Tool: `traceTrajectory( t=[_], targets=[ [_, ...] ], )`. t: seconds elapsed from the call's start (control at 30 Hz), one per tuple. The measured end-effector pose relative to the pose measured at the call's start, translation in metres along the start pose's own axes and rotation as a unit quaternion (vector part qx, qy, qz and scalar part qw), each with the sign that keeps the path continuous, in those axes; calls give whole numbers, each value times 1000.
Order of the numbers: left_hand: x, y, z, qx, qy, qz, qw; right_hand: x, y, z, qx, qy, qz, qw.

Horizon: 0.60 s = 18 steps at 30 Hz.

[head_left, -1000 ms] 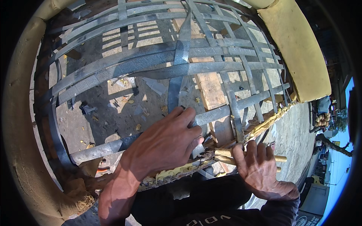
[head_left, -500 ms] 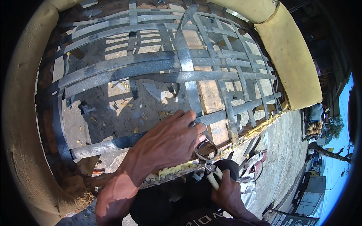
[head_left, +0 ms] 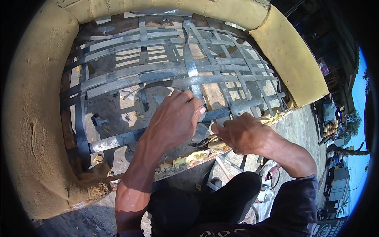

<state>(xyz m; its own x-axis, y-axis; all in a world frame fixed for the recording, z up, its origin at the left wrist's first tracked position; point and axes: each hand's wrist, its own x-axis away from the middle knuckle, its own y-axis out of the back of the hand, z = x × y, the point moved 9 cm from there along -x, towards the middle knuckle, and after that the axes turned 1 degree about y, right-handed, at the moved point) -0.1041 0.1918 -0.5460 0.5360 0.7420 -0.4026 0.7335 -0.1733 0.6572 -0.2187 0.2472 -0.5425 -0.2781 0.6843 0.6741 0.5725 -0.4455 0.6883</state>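
Observation:
A seat frame with woven grey webbing straps (head_left: pixel 138 75) lies before me. My left hand (head_left: pixel 173 116) is closed on a lengthwise strap (head_left: pixel 192 71), where it meets the crosswise strap along the near rail; its fingertips are partly hidden. To its right, my right hand (head_left: pixel 244 134) is bent over the near rail, fingers curled, thumb side close to the crosswise strap (head_left: pixel 217 114). Below it a pair of pincers (head_left: pixel 205 142) with dark jaws and pale handles points left, the handle ends running under my right hand, which partly hides its grip.
Thick yellow foam (head_left: pixel 37 98) pads the left side and far edge; another foam block (head_left: pixel 294 59) covers the right side. Ragged foam remnants (head_left: pixel 185 160) cling to the near wooden rail. Scraps litter the concrete beneath the webbing. A crumpled white sheet (head_left: pixel 264 193) lies beside my knee.
My right hand has risen from below the rail to the webbing, bringing the pincers with it. My left hand keeps its place at the lengthwise strap. The whole view has shifted.

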Motion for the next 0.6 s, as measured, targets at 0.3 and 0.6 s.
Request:
traceTrajectory(
  t=[0.3,0.6],
  targets=[
    [11,-47,70,77,147,88,982,-13,-6,-21,13,8,95,995],
    [14,-121,179,0,373,374,849,34,3,-79,21,12,-95,995]
  ],
)
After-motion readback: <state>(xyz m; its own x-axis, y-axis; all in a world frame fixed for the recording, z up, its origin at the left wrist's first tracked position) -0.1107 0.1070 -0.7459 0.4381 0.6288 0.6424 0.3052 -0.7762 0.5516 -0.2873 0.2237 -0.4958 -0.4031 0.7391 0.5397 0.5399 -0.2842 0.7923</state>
